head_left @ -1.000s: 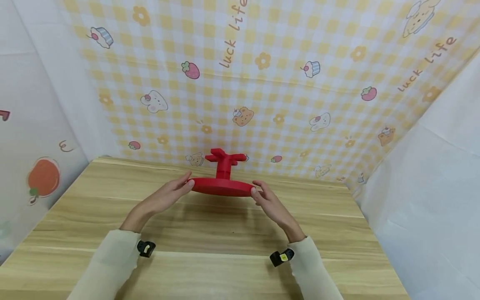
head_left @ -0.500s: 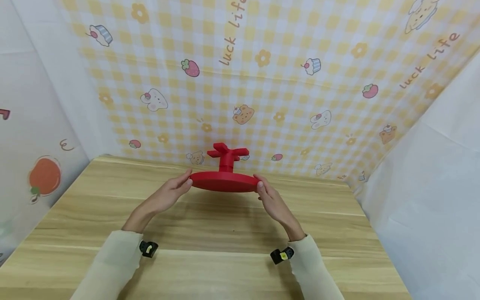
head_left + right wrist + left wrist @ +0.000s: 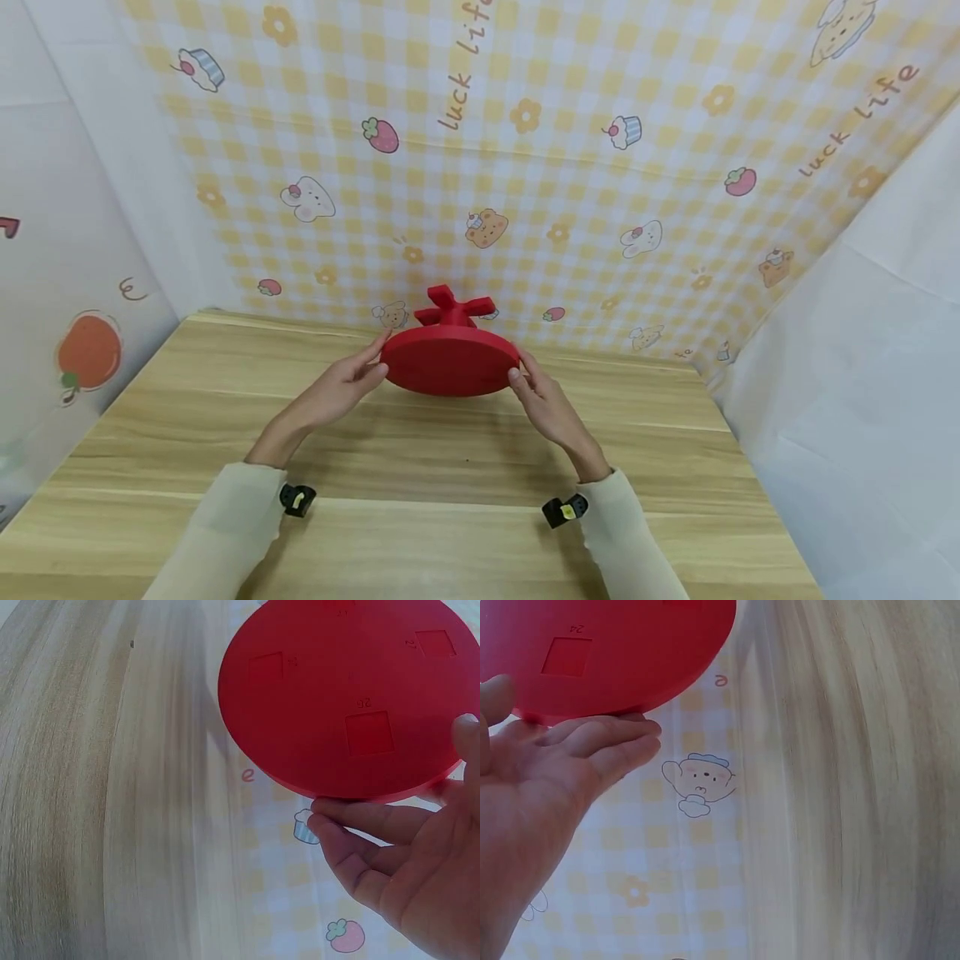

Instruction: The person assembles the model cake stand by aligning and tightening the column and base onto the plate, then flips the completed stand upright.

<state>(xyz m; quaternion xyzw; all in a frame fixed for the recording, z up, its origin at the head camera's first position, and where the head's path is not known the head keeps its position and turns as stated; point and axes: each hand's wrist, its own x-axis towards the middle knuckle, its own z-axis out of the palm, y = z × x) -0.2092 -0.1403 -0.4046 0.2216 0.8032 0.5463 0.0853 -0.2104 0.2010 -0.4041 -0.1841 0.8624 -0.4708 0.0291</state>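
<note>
A red round stand (image 3: 450,362) is held in the air over the table between both hands. Its flat disc tilts with the underside toward the head camera. Behind the disc rises a short post with several stubby arms (image 3: 455,310), partly hidden by it. The left hand (image 3: 341,392) holds the left rim, thumb on the near face and fingers along the edge. On the opposite rim, the right hand (image 3: 546,408) grips in the same manner. Both wrist views show shallow square recesses with small numbers in the red face, one recess (image 3: 370,733) near the right fingers.
Beneath is a wood-grain table (image 3: 420,533). A yellow checked cloth (image 3: 570,183) with cartoon prints hangs behind it, close to the stand's arms. White sheets flank the left (image 3: 67,192) and right (image 3: 862,375) sides.
The stand has risen slightly and shifted a little right, then tipped so that much more of its flat underside faces the head camera. Both hands have kept hold of the rim.
</note>
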